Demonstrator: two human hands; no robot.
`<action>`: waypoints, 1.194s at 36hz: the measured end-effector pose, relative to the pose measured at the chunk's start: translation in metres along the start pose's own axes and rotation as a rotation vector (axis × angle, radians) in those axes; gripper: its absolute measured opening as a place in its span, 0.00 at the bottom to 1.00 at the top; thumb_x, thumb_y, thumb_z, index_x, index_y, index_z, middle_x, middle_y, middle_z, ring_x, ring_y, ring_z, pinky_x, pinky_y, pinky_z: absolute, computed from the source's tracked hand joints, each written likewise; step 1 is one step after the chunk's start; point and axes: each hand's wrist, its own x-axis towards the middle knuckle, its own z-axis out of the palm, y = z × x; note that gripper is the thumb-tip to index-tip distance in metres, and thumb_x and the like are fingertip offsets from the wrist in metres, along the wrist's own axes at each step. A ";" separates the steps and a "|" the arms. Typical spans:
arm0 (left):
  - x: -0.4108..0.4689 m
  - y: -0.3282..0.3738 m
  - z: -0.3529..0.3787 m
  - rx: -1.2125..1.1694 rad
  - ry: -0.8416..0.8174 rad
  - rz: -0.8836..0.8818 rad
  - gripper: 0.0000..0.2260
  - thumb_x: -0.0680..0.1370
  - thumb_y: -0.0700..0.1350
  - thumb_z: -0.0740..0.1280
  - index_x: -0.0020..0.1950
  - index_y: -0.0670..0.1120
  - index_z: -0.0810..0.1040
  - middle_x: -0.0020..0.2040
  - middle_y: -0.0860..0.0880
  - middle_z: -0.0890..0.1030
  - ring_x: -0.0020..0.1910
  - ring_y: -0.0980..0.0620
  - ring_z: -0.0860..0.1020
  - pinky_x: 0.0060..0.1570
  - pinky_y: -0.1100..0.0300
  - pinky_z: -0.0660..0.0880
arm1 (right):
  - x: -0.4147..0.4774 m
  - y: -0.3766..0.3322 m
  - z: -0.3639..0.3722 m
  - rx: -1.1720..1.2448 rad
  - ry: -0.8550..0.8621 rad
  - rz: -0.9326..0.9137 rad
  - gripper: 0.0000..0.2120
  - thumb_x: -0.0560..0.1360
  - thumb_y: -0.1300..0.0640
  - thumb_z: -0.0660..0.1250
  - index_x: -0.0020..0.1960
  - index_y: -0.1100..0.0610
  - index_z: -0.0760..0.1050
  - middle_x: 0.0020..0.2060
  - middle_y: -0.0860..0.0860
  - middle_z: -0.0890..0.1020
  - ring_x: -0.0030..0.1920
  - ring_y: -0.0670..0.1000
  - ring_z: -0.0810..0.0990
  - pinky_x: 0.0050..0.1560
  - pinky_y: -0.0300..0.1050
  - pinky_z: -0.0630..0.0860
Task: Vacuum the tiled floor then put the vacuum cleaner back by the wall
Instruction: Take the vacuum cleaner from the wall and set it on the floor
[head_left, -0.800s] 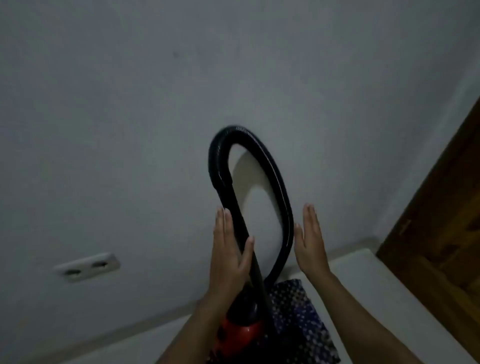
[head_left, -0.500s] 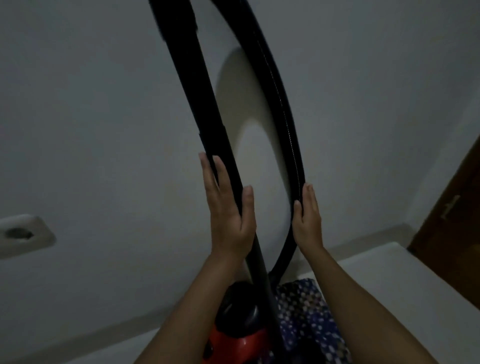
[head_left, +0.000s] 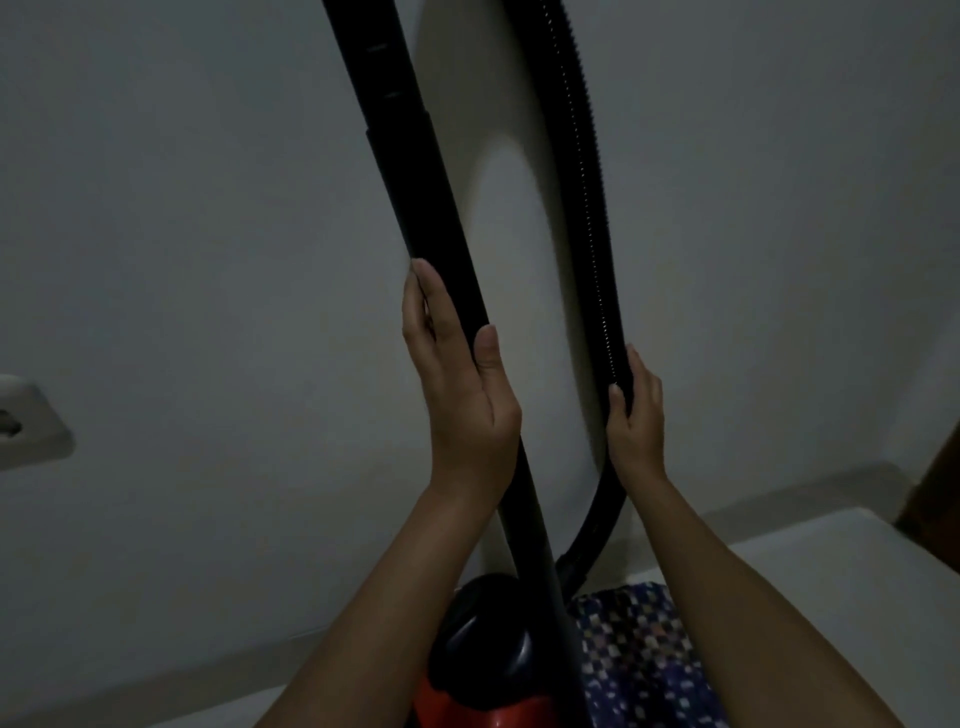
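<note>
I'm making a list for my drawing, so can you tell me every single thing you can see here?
Tube: one, black, stiff, upright and tilted, in the middle in front of the wall.
Hose: one, black, ribbed, curving down right of the tube.
Vacuum body: one, red and black, bottom middle on the floor.
Cloth: one, dark blue with pale specks, bottom, right of the vacuum body.
Socket: one, white, on the wall at the left edge.
Wall: one, pale grey, filling the background.
Floor: pale, lower right.
Wood: brown piece, right edge; too little shows to name it.
Left hand: one, around the tube.
Right hand: one, gripping the hose.
</note>
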 end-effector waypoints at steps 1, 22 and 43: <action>-0.001 0.000 0.000 -0.006 -0.002 -0.004 0.24 0.81 0.38 0.52 0.73 0.47 0.43 0.74 0.47 0.51 0.74 0.62 0.50 0.72 0.73 0.46 | -0.004 -0.002 -0.001 0.007 -0.022 -0.028 0.22 0.82 0.64 0.55 0.76 0.59 0.59 0.67 0.58 0.67 0.60 0.35 0.66 0.57 0.13 0.58; -0.002 0.022 -0.031 -0.168 -0.338 -0.173 0.28 0.82 0.41 0.53 0.68 0.65 0.39 0.78 0.46 0.47 0.76 0.54 0.49 0.71 0.64 0.49 | -0.107 -0.080 0.028 -0.072 -0.219 -0.203 0.46 0.67 0.23 0.54 0.76 0.40 0.40 0.64 0.44 0.65 0.63 0.46 0.66 0.62 0.47 0.62; 0.043 -0.001 -0.098 -0.091 -0.241 -0.252 0.36 0.80 0.38 0.59 0.75 0.50 0.34 0.68 0.66 0.44 0.61 0.85 0.50 0.60 0.83 0.56 | -0.114 -0.090 0.053 -0.227 -0.318 -0.325 0.50 0.67 0.34 0.66 0.72 0.32 0.30 0.56 0.54 0.73 0.54 0.54 0.76 0.57 0.60 0.74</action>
